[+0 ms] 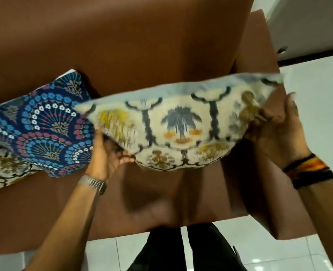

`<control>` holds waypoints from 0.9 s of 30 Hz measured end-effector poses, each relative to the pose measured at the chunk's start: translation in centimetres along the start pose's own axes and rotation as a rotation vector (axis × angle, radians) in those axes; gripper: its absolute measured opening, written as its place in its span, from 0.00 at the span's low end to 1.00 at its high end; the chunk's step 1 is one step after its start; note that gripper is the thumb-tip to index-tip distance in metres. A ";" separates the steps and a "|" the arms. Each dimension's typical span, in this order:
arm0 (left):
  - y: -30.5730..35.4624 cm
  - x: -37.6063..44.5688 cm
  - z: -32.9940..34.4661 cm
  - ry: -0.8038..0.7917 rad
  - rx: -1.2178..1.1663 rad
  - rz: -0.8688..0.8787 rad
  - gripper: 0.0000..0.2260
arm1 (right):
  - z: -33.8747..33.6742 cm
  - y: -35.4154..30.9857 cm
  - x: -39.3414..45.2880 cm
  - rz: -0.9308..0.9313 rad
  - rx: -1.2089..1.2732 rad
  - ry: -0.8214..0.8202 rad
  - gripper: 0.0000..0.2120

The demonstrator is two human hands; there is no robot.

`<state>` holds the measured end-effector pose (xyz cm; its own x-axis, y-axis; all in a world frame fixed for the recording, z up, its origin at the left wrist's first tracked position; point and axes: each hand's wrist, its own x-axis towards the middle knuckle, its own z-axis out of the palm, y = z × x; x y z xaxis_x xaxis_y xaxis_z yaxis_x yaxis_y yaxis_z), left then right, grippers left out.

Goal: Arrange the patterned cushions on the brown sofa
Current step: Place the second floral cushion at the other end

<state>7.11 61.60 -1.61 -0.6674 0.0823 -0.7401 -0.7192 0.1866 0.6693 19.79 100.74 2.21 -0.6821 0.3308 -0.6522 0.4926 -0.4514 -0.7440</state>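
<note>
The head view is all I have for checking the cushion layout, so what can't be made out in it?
- Cream cushion: motion-blurred, pattern soft; its underside faces away.
- Left hand and right hand: fingers partly hidden behind that cushion.
- Blue cushion: its right edge is covered by the cream cushion.
- Second cream cushion: cut off by the left edge.
- Brown sofa: left part out of frame.

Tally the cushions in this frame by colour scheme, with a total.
Cream cushions with palm-tree print: 2, namely the held cream cushion, gripped by the left hand and right hand, and the cream cushion at the left edge, partly out of frame.
Navy cushion with fan-shaped floral print: 1.
Total: 3, all over the brown sofa.
</note>
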 end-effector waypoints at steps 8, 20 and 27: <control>1.3 4.1 7.0 0.156 0.417 -0.039 0.58 | 6.6 1.1 8.1 -0.086 -0.332 0.000 0.51; -1.8 0.3 7.9 -0.017 -0.158 -0.060 0.44 | 12.7 -5.9 2.9 -0.576 -0.653 -0.178 0.58; -1.3 2.3 11.9 -0.013 -0.243 -0.122 0.49 | 12.2 -4.7 7.8 -0.524 -0.904 -0.022 0.65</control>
<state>8.84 73.20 -5.00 -0.5712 0.0869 -0.8162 -0.8207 -0.0446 0.5696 5.56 95.33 2.40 -0.9324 0.2864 -0.2204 0.3466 0.5358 -0.7699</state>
